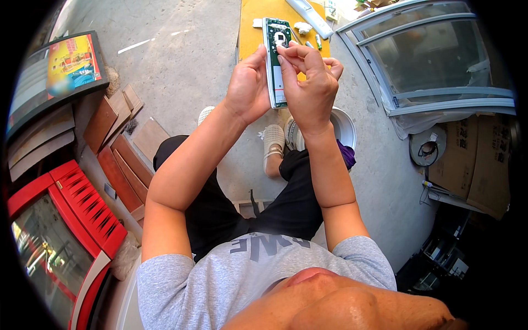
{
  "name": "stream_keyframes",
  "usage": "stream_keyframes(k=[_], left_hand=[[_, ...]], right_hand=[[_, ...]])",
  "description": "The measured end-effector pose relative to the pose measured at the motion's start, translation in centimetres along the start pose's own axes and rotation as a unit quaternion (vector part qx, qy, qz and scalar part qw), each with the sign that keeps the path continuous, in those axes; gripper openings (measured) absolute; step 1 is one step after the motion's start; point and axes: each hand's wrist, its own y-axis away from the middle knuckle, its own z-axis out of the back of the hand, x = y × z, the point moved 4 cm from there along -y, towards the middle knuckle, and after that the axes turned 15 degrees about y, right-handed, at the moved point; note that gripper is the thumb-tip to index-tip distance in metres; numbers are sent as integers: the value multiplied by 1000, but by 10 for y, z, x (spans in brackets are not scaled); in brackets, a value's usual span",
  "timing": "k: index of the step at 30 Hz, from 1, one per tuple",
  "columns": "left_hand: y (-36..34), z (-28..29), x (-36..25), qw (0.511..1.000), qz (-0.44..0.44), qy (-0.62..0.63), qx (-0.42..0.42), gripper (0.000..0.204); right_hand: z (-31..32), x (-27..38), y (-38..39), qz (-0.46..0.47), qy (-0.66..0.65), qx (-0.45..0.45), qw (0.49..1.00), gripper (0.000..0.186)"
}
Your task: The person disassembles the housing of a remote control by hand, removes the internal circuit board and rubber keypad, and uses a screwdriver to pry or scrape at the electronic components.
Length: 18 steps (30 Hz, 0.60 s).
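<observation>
My left hand [248,82] grips the left side of a long, narrow white device [278,82], opened to show a green circuit board. The device is tilted up over the near edge of a yellow table [253,12]. My right hand [314,82] is over the board's right side, thumb and fingertips pinched together beside a white round part [280,38] with a dark square centre. Whatever the pinch holds, if anything, is too small to make out. A long white casing piece [309,16] lies on the table beyond, near a crumpled white lump [302,27] and a small green cylinder [318,42].
A white bucket [345,125] with purple cloth [347,154] stands at my right leg. Farther right are a framed glass panel [426,52] and cardboard boxes [467,159]. Wooden boards [125,168] and a red-framed cabinet [88,203] stand at left on concrete floor.
</observation>
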Motion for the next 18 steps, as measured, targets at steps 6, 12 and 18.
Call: stream_keyframes(k=[6,12,18], left_hand=[[-5,8,-3,999,6,37,17,46],[3,-13,-42,980,-125,-134,-80,51],[3,-22,-58,971,-157,-145,-106,52]], right_hand=[[8,-7,-6,-24,-20,-35,999,14],[2,-66,-13,-181,-99,63,976,21],[-32,-73,16,-135,88,381,911,37]])
